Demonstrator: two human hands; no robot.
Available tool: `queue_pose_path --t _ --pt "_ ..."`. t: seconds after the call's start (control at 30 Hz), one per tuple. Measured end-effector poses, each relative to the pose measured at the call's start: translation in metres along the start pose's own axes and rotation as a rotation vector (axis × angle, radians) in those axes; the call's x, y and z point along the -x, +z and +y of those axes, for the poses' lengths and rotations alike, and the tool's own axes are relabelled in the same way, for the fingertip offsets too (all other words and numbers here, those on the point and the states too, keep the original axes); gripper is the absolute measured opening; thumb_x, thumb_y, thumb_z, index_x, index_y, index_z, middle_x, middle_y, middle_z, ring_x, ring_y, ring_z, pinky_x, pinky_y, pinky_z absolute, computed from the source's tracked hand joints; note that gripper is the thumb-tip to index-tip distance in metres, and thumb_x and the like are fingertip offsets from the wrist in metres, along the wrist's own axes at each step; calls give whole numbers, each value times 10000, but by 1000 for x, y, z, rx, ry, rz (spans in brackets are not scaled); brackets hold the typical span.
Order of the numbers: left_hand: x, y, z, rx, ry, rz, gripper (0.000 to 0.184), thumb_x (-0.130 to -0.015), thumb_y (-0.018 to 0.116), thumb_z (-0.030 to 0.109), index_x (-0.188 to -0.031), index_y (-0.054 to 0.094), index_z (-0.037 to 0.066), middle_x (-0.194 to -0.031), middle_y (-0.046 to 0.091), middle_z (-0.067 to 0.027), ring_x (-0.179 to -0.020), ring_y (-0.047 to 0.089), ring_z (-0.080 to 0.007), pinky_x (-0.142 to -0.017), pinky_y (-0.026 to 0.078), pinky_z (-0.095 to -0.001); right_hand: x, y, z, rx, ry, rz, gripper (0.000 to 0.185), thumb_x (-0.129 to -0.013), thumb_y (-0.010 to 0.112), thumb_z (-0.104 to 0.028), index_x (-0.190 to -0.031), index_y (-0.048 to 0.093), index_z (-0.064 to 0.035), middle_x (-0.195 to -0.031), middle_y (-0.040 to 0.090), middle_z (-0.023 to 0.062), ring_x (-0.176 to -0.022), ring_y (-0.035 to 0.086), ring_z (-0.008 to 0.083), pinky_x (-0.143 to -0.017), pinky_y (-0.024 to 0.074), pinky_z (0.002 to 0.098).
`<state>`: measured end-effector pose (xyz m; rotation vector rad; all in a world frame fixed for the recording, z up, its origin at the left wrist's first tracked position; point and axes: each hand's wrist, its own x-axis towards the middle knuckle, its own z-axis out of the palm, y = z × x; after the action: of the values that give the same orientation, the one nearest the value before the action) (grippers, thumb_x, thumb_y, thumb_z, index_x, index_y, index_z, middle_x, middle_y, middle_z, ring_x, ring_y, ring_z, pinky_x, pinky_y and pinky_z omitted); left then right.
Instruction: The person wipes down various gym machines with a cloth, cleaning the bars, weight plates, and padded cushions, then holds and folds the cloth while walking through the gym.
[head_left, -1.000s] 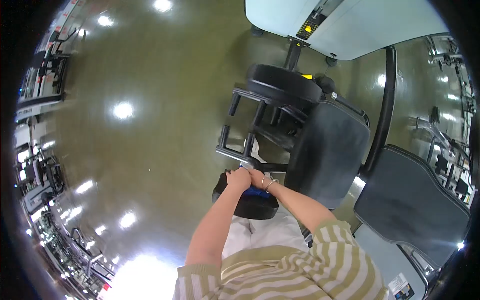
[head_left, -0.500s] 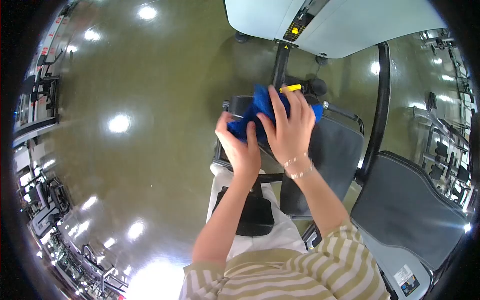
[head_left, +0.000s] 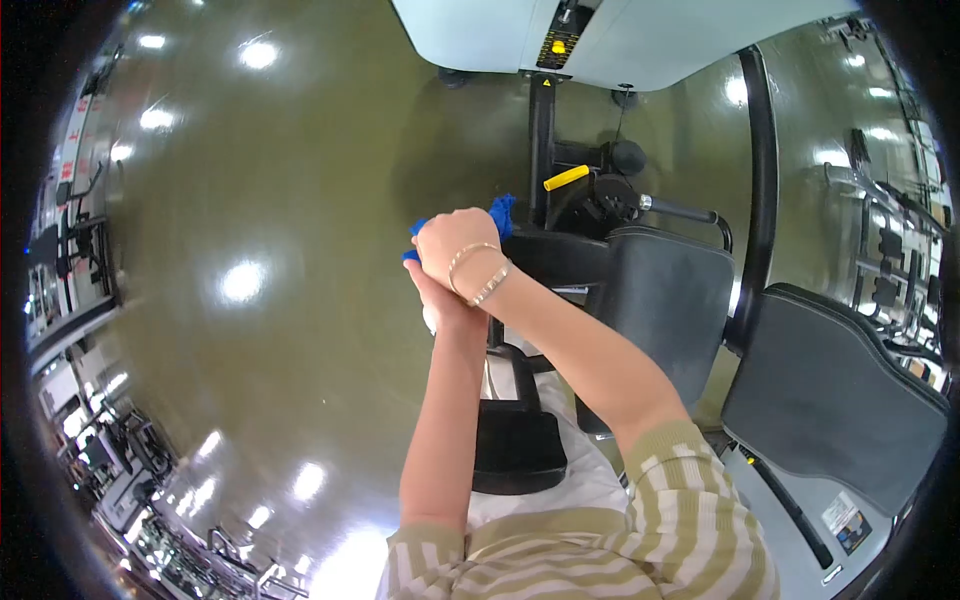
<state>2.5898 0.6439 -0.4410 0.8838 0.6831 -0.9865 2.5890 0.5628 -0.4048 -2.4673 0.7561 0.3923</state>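
A blue cloth (head_left: 503, 213) is bunched between my two hands, with only its ends sticking out on either side. My right hand (head_left: 458, 245), with bracelets at the wrist, is closed over it from above. Beneath and to the left, my left hand (head_left: 440, 300) presses against the right one and grips the cloth too; most of its fingers are hidden. Both hands are at the left end of a dark padded part (head_left: 560, 258) of an exercise machine. Closer to my body is a black pad (head_left: 518, 450) on a bent tube.
A grey seat pad (head_left: 665, 310) and a larger grey pad (head_left: 835, 390) stand at the right. Beyond the hands are a yellow handle (head_left: 567, 178), a black upright bar (head_left: 762, 190) and the white machine casing (head_left: 690, 45). Other gym equipment (head_left: 85, 240) lines the left edge.
Both hands have moved left, away from the padded part, and come together. The spread-out cloth is now bunched up inside them. The yellow handle shows fully.
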Motion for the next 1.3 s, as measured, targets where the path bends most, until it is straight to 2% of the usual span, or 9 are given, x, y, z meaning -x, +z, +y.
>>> queue_pose_path --t 0.23,0.5,0.57,0.73,0.87,0.9,0.97,1.23,1.3 --pt "49 22 -52 -261 89 52 729 -879 169 674 -1361 341 155 -1336 427 -50 -1231 400 -232 -1010 349 -369 64 3 44 -42 -17 632 271 -789 590 -318 -690 532 -73 -651 539 68 -615 549 231 -560 428 352" --pt "83 26 -110 -701 -16 -106 753 -918 183 603 -1409 206 32 -1429 297 -81 -1305 300 -203 -1074 229 -335 114 17 113 -269 106 703 137 -807 564 -179 -790 560 -43 -752 566 111 -707 559 287 -646 445 360" --pt "88 32 -120 -741 -56 -171 770 -922 184 598 -1411 169 3 -1430 277 -110 -1313 278 -225 -1078 219 -341 118 35 132 -785 77 821 160 -868 506 -176 -837 542 -23 -727 554 135 -695 561 287 -667 447 386" --pt "77 12 -149 -766 -137 -294 756 -930 295 558 -1421 108 14 -1434 245 -162 -1317 281 -244 -1059 269 -342 141 65 138 -1169 361 851 213 -927 459 -201 -868 512 -3 -733 547 160 -657 516 197 -652 434 341" --pt "46 -35 -171 -1117 -250 -318 680 -911 393 548 -1252 439 -39 -1163 555 -158 -1055 536 -236 -898 407 -341 179 122 141 -1040 668 834 259 -897 526 -242 -800 502 -2 -670 504 182 -597 380 221 -599 423 364" --pt "61 -27 -161 -1357 -206 -347 601 -912 433 511 -1107 551 -44 -988 626 -121 -898 580 -210 -802 439 -337 194 129 129 -1070 742 921 261 -891 547 -218 -738 509 -10 -595 443 67 -614 370 114 -561 395 305" --pt "75 -48 -147 -1229 -348 -559 383 -900 547 338 -1063 604 -4 -946 625 -55 -851 561 -109 -750 438 -259 232 138 103 -1021 837 1033 227 -882 562 -211 -766 557 -17 -621 509 37 -619 418 93 -569 408 291" --pt "264 -63 -72 -1314 -485 -983 288 -858 578 103 -1110 561 -36 -1047 599 -80 -961 569 -155 -855 442 -295 394 132 -42 -2150 539 1385 273 -894 561 -302 -985 586 -46 -918 632 58 -821 582 114 -739 479 271" --pt "309 -67 -69 -1387 -619 -1124 299 -869 548 78 -1145 538 -36 -1071 590 -81 -972 573 -168 -866 446 -309 435 120 -69 -2585 -3 1323 377 -930 469 -381 -1081 554 -47 -1062 617 100 -945 594 176 -847 477 331"
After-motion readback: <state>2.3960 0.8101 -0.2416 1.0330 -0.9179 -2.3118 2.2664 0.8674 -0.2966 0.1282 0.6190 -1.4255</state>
